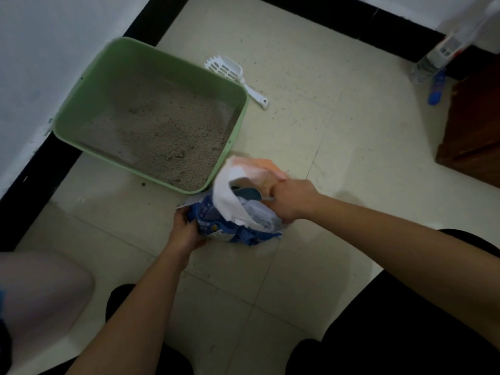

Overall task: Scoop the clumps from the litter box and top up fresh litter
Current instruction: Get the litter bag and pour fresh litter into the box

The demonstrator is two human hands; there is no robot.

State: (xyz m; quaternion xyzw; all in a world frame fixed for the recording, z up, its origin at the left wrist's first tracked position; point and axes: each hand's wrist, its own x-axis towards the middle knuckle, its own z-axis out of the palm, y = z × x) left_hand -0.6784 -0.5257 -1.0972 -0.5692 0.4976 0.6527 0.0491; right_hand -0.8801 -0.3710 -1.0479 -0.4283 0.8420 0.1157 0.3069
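Observation:
A green litter box (240, 123) with grey litter (162, 131) sits on the tiled floor against the wall. A white slotted scoop (230, 71) lies on the floor behind its right side. In front of the box's near corner stands a blue and white litter bag (230, 226), its mouth open. My left hand (186, 231) grips the bag's left edge. My right hand (289, 198) is curled at the bag's mouth around a dark teal scoop (247, 193) whose cup sits inside the opening. An orange and white bag (257, 169) lies just behind the blue one.
A brown wooden cabinet (476, 125) stands at the right. A clear bottle (433, 63) and a blue object (437, 87) lean in the far right corner. A pale rounded container (40, 293) sits at the lower left. Black skirting (40, 185) lines the walls.

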